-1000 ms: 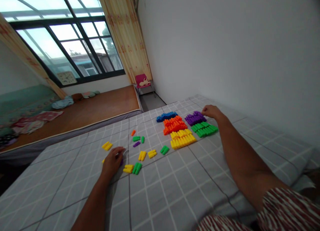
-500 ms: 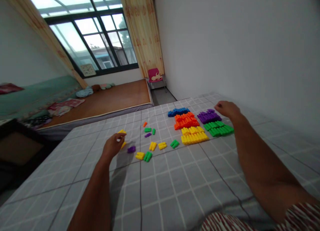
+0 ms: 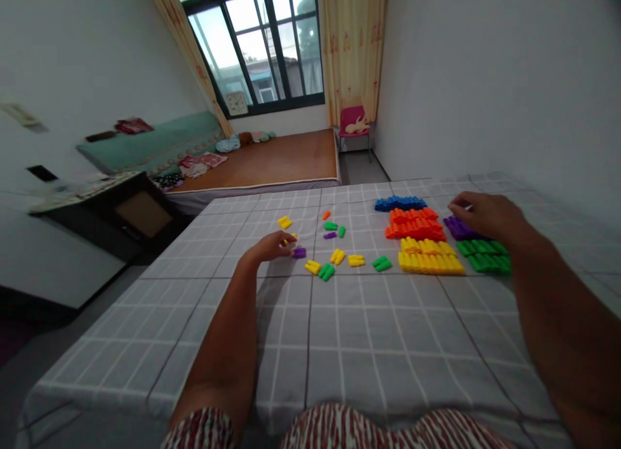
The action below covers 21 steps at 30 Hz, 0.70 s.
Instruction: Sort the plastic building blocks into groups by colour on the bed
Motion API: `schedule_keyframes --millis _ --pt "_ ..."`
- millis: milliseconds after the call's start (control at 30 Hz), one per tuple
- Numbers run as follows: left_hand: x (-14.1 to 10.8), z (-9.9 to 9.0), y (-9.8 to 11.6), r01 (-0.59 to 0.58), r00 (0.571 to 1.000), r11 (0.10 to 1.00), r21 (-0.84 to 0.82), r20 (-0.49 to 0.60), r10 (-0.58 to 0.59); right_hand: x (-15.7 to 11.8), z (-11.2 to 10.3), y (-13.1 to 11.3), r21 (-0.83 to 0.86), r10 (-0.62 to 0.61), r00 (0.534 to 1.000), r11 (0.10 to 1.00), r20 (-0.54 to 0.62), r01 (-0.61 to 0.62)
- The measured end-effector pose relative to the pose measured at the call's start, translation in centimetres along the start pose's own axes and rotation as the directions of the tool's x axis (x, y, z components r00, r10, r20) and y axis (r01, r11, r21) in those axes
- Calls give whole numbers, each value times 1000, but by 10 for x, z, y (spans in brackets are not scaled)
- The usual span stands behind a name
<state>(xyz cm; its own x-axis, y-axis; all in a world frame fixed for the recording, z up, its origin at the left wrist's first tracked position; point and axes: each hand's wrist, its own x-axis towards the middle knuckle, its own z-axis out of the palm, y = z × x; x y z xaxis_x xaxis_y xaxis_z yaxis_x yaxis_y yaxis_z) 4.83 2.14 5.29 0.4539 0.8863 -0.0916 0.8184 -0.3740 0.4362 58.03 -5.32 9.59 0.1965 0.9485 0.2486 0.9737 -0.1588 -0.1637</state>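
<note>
My left hand [image 3: 272, 247] reaches over the left part of the loose pieces, fingers curled beside a purple piece [image 3: 299, 253]; a yellow piece shows partly behind the fingertips. Whether the fingers grip anything is too small to tell. My right hand [image 3: 485, 212] is at the purple group [image 3: 460, 229], thumb and fingers bent together, their contact with it unclear. Next to that group lie green pieces [image 3: 485, 256], yellow rows [image 3: 431, 257], orange rows [image 3: 415, 224] and a blue row [image 3: 400, 204]. Loose yellow, green, purple and orange pieces lie between my hands, including a green one [image 3: 381, 263].
A grey checked cloth [image 3: 359, 345] covers the table. Beyond it stand a bed [image 3: 272, 158] with a brown mat and a pink chair [image 3: 353, 122]. A dark cabinet [image 3: 145, 209] is at the left, a white wall at the right.
The camera view has turned left, so the scene sits further right. My left hand has moved closer to the purple piece, uncovering a yellow one. My right hand now covers part of the purple group.
</note>
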Motion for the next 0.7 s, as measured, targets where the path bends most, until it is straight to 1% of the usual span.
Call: schedule_keyframes --millis 67,133,167,200,233,267,333,367,433,500,600,633,667,700 --pt "4 6 10 -32 998 999 21 55 30 -5 0 -20 29 -66 998 997 18 66" --pt "6 10 20 -40 997 998 38 68 37 -13 4 -44 92 -190 981 978 37 186" --pt "7 11 26 -55 996 998 19 65 54 -18 8 -57 136 -266 963 956 36 259" --pt "8 13 33 -81 995 997 -21 56 82 -23 12 -71 197 -355 934 920 44 340" --pt "9 14 42 -117 992 990 -85 46 121 -28 16 -86 283 -422 906 875 48 392" --pt "10 16 53 -164 985 974 -158 34 171 -34 21 -100 390 -471 881 820 42 419" --pt "12 22 76 -273 961 921 -278 -29 276 -44 31 -126 573 -517 855 709 27 411" --pt "12 26 89 -326 944 891 -315 -62 323 -48 36 -136 640 -536 844 658 26 398" --pt "11 37 111 -405 913 837 -369 -112 393 -56 45 -153 731 -550 835 578 21 363" --pt "11 48 126 -443 894 802 -401 -137 426 -61 52 -162 783 -538 843 530 14 326" --pt "12 60 134 -434 901 801 -412 -170 400 -61 56 -163 818 -513 859 501 16 284" --pt "12 61 133 -417 909 811 -410 -175 379 -57 54 -159 809 -508 861 513 16 287" --pt "12 60 131 -397 918 822 -408 -179 355 -51 50 -151 786 -489 872 543 11 295" --pt "13 59 127 -378 926 834 -402 -180 332 -43 44 -140 744 -451 893 595 -2 302"
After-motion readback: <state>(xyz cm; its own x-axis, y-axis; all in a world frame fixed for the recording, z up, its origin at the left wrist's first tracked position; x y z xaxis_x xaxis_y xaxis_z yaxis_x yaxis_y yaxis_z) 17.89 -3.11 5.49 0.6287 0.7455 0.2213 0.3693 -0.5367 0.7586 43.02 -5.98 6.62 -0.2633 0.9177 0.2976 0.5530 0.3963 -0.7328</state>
